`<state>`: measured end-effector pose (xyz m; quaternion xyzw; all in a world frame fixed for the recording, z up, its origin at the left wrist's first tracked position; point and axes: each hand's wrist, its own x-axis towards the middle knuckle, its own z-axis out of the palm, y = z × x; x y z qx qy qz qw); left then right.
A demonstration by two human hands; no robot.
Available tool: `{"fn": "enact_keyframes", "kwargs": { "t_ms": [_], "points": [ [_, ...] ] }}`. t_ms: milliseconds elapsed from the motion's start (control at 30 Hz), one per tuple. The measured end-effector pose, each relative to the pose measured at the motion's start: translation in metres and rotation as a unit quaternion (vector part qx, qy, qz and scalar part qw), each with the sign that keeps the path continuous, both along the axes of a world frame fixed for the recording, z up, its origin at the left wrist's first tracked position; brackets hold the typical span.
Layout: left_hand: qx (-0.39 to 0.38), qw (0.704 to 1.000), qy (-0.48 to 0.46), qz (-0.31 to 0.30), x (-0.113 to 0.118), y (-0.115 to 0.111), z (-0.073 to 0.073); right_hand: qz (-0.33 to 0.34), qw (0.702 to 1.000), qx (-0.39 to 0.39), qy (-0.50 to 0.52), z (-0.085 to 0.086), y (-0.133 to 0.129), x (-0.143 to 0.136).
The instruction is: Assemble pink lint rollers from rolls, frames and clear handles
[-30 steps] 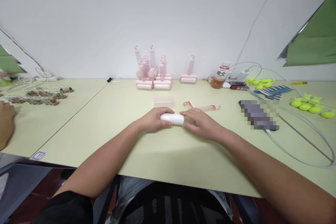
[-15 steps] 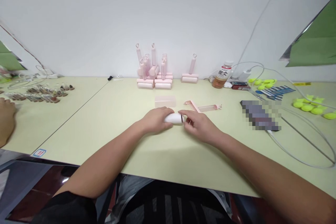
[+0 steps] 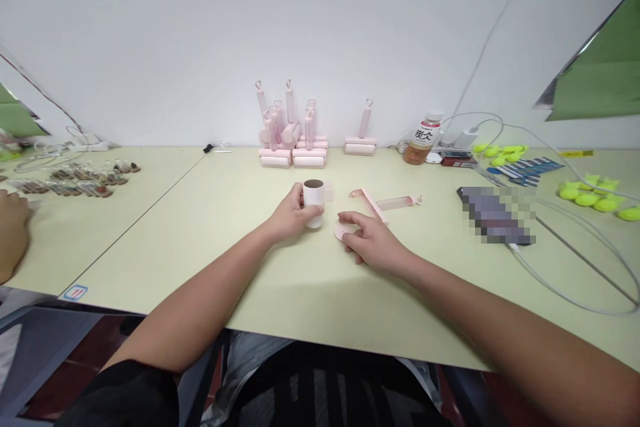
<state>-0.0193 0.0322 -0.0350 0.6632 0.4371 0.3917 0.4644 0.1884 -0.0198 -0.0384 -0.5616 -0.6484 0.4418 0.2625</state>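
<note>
Biggest thing I have in view is the pale yellow-green bench (image 3: 285,300), running along a white wall (image 3: 200,33). Against that wall I see a cluster of pink lint rollers (image 3: 275,157), handles up, with a single pink lint roller (image 3: 360,147) standing to their right. A phone (image 3: 495,220), blurred out and plugged into a white cable, lies on the right. Next in size are my wearer's hands. The left hand (image 3: 291,217) is wrapped around a white lint roll (image 3: 313,199), holding it upright at the middle of the bench, hollow end up. The right hand (image 3: 373,239) is loosely curled, its fingertips at a pale pink disc (image 3: 339,232); I can't tell whether it pinches the disc or only touches it. Just beyond that hand, a bare pink roller frame (image 3: 371,203) lies flat, its clear handle pointing right. Farther back stands a labelled bottle (image 3: 423,140). A translucent pink cover (image 3: 329,191) shows partly behind the roll; the disc is smallest.
</note>
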Motion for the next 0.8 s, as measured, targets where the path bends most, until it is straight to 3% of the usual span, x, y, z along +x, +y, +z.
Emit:
{"fn": "enact_keyframes", "kwargs": {
  "t_ms": [67, 167, 433, 800],
  "points": [
    [-0.007, 0.996, -0.080, -0.028, 0.004, 0.000, -0.004, 0.004, 0.999, 0.034, 0.011, -0.003, 0.000, -0.001],
    [-0.018, 0.990, -0.124, -0.062, 0.009, -0.003, -0.006, 0.019, 0.997, 0.041, 0.066, -0.007, 0.001, -0.003],
    [-0.057, 0.980, -0.172, -0.082, 0.013, -0.010, 0.000, 0.049, 0.976, 0.018, 0.211, -0.007, 0.002, -0.004],
    [-0.065, 0.981, -0.166, -0.076, 0.013, -0.011, 0.001, 0.031, 0.969, 0.017, 0.246, 0.004, -0.001, -0.006]
  ]
}}
